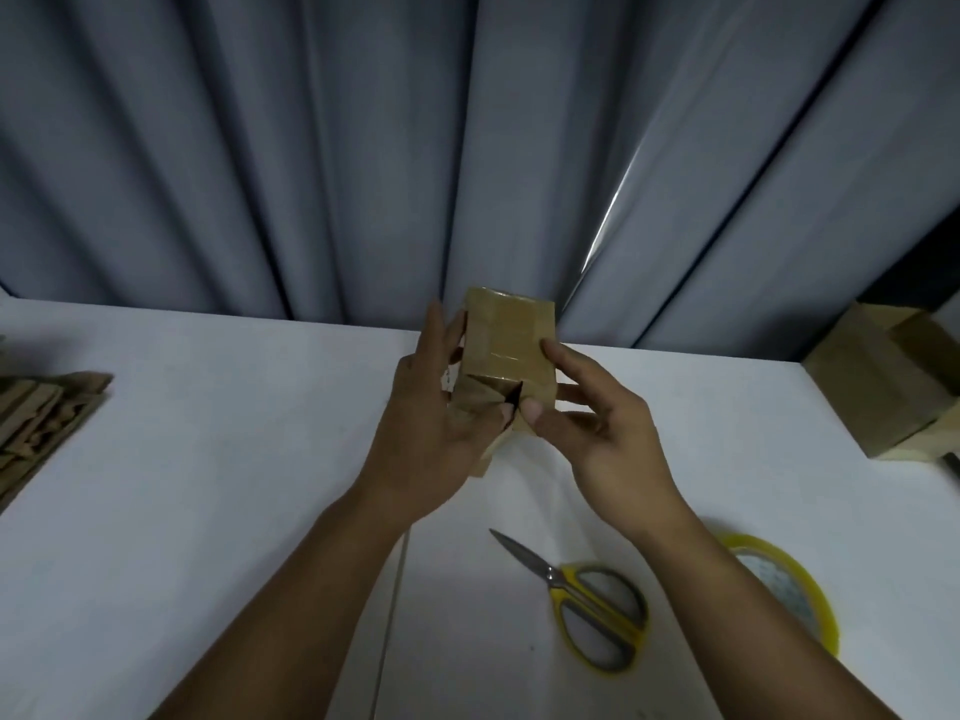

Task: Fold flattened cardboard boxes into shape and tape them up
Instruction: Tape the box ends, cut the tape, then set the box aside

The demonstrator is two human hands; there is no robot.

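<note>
Item in hand: one small cardboard box (506, 350), tape across its upper face, held above the white table (208, 459). Your left hand (426, 423) gripped its left side and your right hand (608, 433) pinched its right, both thumbs at the partly open near flaps. Also on the table: yellow-handled scissors (587, 600) and a tape roll (789, 584) by your right forearm, flattened cardboard (41, 423) far left, folded boxes (893, 387) far right.

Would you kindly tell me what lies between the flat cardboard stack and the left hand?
Nothing: in the head view, only bare table stretches from the flat cardboard stack to the left hand, which holds the box.
</note>
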